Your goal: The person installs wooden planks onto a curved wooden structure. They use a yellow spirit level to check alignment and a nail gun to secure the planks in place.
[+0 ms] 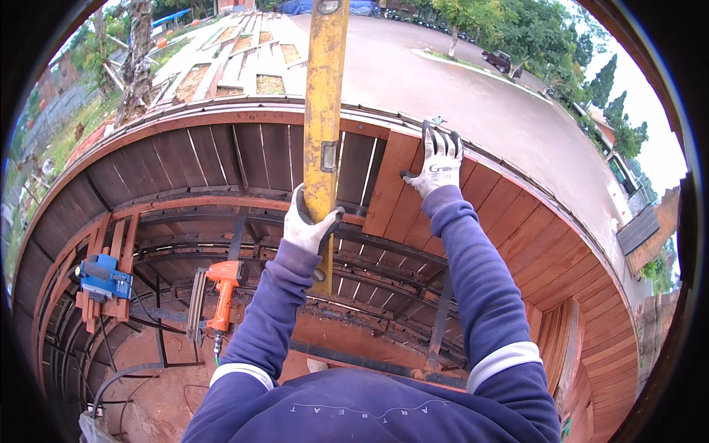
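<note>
A long, worn yellow spirit level (323, 88) stands upright in the head view, crossing the top rim of a curved wooden wall. My left hand (309, 225), in a white and dark glove, is closed around its lower part. To the right, my gloved right hand (441, 162) rests on the upper end of the reddish planks (395, 184), its fingers extended and somewhat apart over the rim. These planks line the wall from beside the level round to the right. Left of them, dark boards (277, 155) show behind the bare frame.
An orange nail gun (223, 288) with a hose stands at the left, and a blue power tool (105, 277) sits on short boards beyond it. Black curved metal bars (236, 236) run below the rim. Outside lies a paved yard (443, 74) with trees.
</note>
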The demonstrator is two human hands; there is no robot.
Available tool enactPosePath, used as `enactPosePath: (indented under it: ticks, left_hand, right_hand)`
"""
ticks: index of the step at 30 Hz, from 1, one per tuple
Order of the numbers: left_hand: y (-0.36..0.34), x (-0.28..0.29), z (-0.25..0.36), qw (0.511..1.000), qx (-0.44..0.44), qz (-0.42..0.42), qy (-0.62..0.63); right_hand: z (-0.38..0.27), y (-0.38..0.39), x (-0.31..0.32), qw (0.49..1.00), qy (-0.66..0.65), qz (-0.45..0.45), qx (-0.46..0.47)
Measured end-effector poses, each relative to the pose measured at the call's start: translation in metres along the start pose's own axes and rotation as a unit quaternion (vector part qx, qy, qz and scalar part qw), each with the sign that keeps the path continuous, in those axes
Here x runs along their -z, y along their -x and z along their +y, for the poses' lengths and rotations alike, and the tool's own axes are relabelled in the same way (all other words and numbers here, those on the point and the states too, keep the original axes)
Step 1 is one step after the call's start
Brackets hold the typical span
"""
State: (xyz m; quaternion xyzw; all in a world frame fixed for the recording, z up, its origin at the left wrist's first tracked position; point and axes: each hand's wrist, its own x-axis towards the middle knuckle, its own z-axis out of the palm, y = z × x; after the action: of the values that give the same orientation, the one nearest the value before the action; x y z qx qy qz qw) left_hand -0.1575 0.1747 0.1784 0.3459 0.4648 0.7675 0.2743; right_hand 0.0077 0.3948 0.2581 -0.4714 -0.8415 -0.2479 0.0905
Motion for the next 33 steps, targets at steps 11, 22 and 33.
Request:
enactPosePath:
  ticks: [11,22,33]
  left_hand:
    - [0.244,0.121,0.092,0.913,0.052,0.255,-0.313]
    - [0.343,0.24,0.112,0.646,0.139,0.282,-0.696]
    - [0.262,0.38,0.074,0.661,0.19,0.239,-0.685]
  right_hand:
    - [0.009,0.014,-0.003,0.996,-0.063,0.063,0.005]
    - [0.004,0.011,0.001,0.997,-0.033,0.066,-0.001]
    - [0.004,0.002,-0.016,0.99,-0.063,0.122,0.006]
